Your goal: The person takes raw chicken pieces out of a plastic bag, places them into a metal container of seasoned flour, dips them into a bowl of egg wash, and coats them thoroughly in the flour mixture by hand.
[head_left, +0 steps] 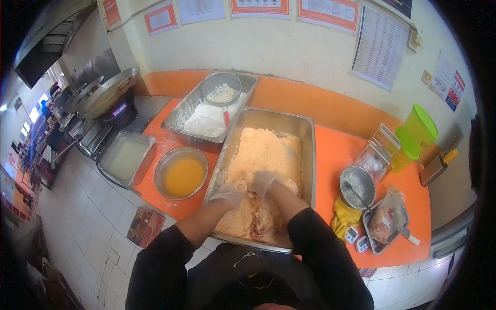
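Observation:
Both of my hands are inside a large steel tray (308,134) of orange-tinted flour (263,150), wearing clear plastic gloves dusted with it. My left hand (229,196) reaches in at the tray's left side, its fingers mostly hidden in flour and coated lumps. Closer to the middle, my right hand (263,183) is curled, fingers down, at a floured lump; what it holds is hidden. Nearer my body, a reddish piece of raw meat (260,227), partly floured, lies in the tray below my hands.
Left of the tray stand a bowl of yellow-orange liquid (183,175) and a pan of cloudy liquid (126,157). Behind is a white flour tray (206,121) with a sieve (222,90). To the right are a metal bowl (357,187), yellow cloth (345,217), timers (356,238) and bagged meat (385,219).

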